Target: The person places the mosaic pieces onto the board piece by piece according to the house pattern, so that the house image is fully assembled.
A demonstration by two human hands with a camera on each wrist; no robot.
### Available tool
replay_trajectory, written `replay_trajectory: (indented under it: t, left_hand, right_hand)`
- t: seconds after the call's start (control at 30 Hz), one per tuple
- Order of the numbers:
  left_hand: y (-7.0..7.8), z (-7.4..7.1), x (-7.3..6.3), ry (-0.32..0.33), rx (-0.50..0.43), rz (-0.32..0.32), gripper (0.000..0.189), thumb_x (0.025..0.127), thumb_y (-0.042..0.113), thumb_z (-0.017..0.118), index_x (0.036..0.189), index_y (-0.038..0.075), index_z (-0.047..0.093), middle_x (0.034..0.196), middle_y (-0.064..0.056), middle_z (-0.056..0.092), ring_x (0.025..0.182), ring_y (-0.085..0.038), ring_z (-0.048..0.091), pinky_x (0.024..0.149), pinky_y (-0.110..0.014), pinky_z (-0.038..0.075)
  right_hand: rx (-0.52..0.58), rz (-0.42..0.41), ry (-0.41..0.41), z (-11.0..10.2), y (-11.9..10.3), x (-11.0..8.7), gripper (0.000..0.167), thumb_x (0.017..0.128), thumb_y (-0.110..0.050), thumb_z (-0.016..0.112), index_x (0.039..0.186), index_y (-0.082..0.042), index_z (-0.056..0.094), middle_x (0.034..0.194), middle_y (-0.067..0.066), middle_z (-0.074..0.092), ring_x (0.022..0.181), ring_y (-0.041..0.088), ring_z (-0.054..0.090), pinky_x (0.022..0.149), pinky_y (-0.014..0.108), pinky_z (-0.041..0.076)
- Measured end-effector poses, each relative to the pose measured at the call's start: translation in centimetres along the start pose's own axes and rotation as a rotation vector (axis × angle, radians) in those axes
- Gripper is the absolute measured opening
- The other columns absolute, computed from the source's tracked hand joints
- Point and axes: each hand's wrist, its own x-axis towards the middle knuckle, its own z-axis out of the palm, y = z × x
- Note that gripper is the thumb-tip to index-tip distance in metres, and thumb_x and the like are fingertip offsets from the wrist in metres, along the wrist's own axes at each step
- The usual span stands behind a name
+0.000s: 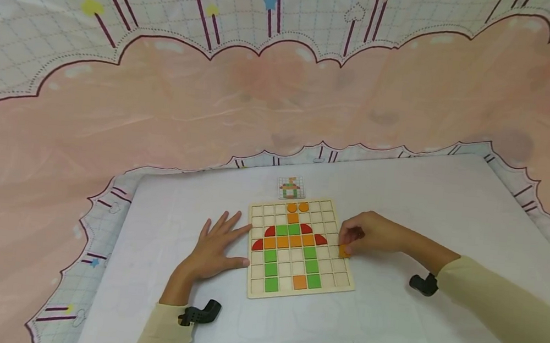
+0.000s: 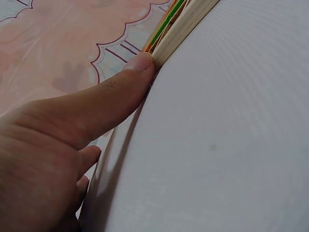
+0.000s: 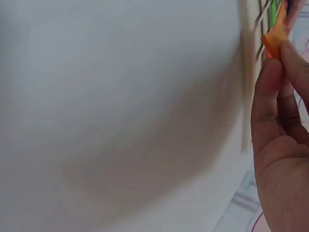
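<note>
A wooden grid board (image 1: 341, 280) lies on the white table, holding red quarter-round, green square, orange square and orange round tiles in a pattern. At its right edge my right hand (image 1: 373, 233) pinches an orange tile (image 3: 274, 41) between thumb and fingertips; in the right wrist view the tile shows above the board's rim. My left hand (image 1: 213, 248) is spread on the left side, its thumb and index fingertip at the board's edge. The left wrist view shows that thumb (image 2: 106, 104) against the wooden side.
Behind the board lies a small pattern card (image 1: 291, 187) with a similar coloured picture. Each wrist carries a black strap-on device, one by the left sleeve (image 1: 200, 313) and one by the right (image 1: 423, 285). A pink and white patterned cloth (image 1: 282, 95) surrounds the white tabletop (image 1: 450, 210).
</note>
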Motion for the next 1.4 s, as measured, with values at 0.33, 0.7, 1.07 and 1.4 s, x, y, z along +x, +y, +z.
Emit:
replay_trajectory:
  t: [0.33,0.7,1.07,1.4]
  left_hand:
    - [0.2,0.0,0.1,0.002,-0.009,0.005,0.085,0.082,0.057,0.077,0.156,0.029,0.045,0.172,-0.004,0.018,0.161,-0.035,0.003,0.124,-0.066,-0.007]
    - [0.5,0.0,0.4,-0.014,0.007,-0.011,0.085,0.082,0.059,0.076,0.156,0.030,0.044,0.173,-0.003,0.017,0.161,-0.034,0.001,0.124,-0.066,-0.007]
    - [0.6,-0.1,0.2,-0.007,0.003,-0.009,0.085,0.083,0.057,0.077,0.156,0.030,0.044,0.172,-0.003,0.018,0.161,-0.034,0.002,0.124,-0.065,-0.007]
    - [0.5,-0.2,0.2,0.003,-0.006,-0.004,0.085,0.082,0.055,0.078,0.156,0.029,0.045,0.172,-0.003,0.018,0.161,-0.034,0.003,0.124,-0.066,-0.007]
  right_hand:
    - [0.082,-0.056,-0.078,3.8,-5.1,5.0,0.010,0.088,-0.018,0.082,0.095,-0.021,0.075,0.083,-0.008,0.068,0.078,0.010,0.061,0.073,0.021,0.055]
    - [0.122,0.011,-0.080,6.7,-7.5,6.4,0.013,0.082,-0.012,0.086,0.084,-0.019,0.075,0.074,-0.007,0.070,0.072,0.010,0.063,0.066,0.023,0.053]
    - [0.028,0.038,-0.096,8.0,-8.3,6.4,0.015,0.080,-0.017,0.088,0.077,-0.023,0.075,0.068,-0.010,0.070,0.067,0.008,0.064,0.062,0.024,0.052]
    - [-0.017,0.042,-0.039,8.6,-8.5,5.9,0.018,0.081,-0.019,0.088,0.074,-0.023,0.072,0.064,-0.010,0.067,0.064,0.006,0.061,0.059,0.021,0.050]
